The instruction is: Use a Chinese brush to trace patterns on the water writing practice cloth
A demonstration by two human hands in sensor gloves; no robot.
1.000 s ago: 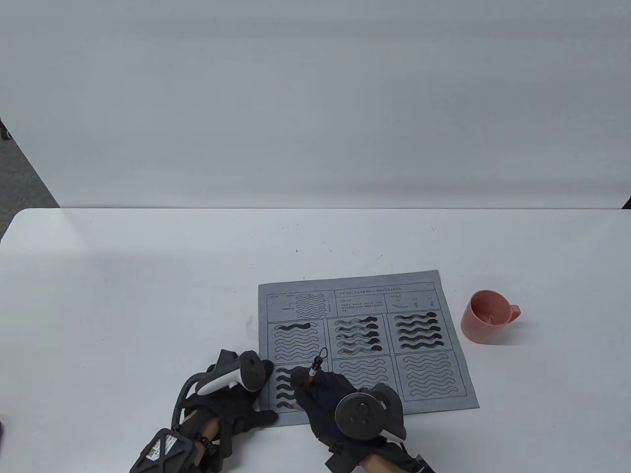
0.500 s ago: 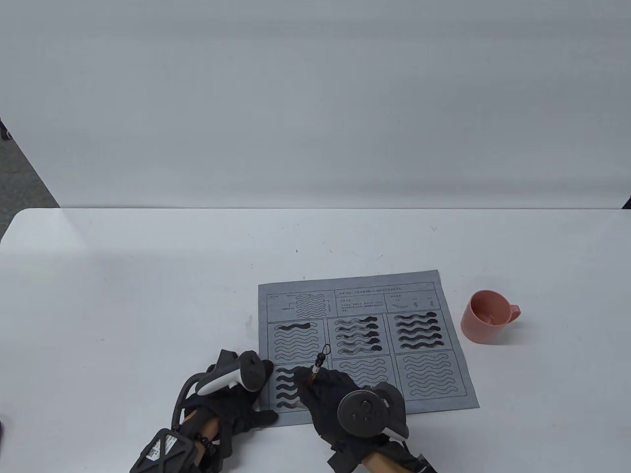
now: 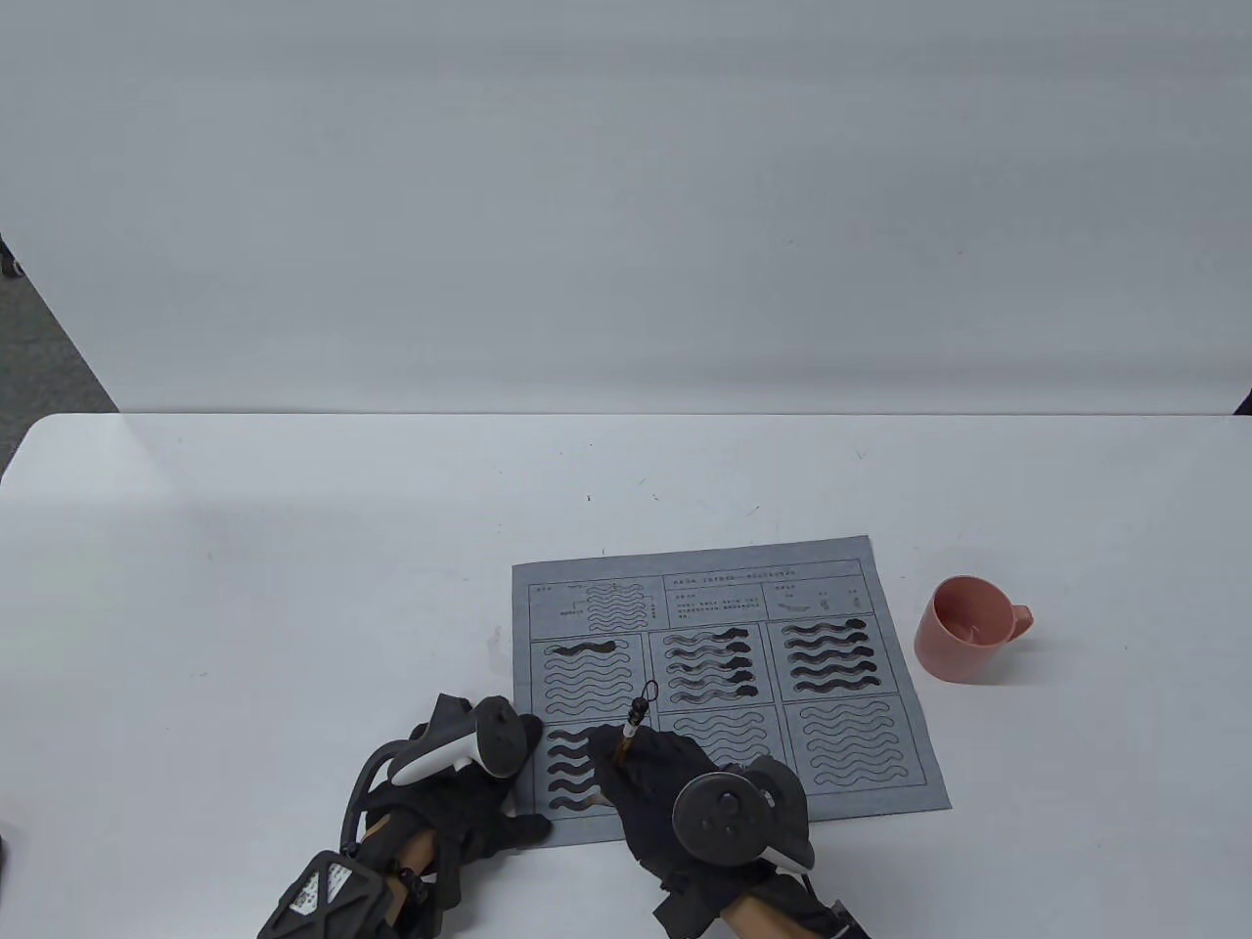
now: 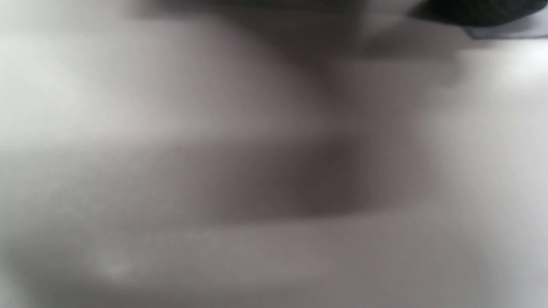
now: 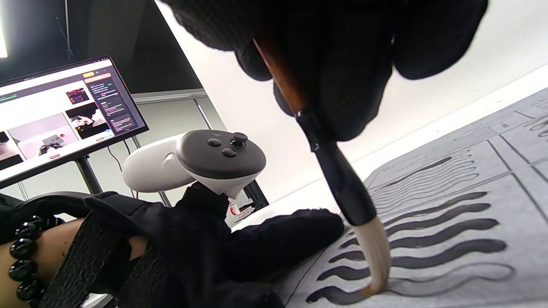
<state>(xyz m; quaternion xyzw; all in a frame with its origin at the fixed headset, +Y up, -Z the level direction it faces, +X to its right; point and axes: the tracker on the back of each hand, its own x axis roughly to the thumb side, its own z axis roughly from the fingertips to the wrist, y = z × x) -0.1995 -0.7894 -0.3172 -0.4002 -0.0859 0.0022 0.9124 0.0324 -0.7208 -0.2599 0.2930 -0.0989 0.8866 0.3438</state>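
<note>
White tabletop (image 3: pixel 293 548) fills my table view, with the grey water-writing practice cloth (image 3: pixel 890 773) printed with wavy patterns at five o'clock. Beside it at three o'clock sits a pink plastic cup (image 3: pixel 963 629). My left hand (image 3: pixel 460 782) lies flat, fingers straight, pressing the cloth's near-left corner. My right hand (image 3: pixel 675 782) pinches the brown-handled Chinese brush (image 5: pixel 338 179), its pale bristle tip touching the lowest wave of the near-left panel.

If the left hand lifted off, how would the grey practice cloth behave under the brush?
The cloth looks thin and lies flat, so it is probably floppy and light. The left hand presses its corner, suggesting it may slide. The brush tip bends, so drag seems gentle.
</note>
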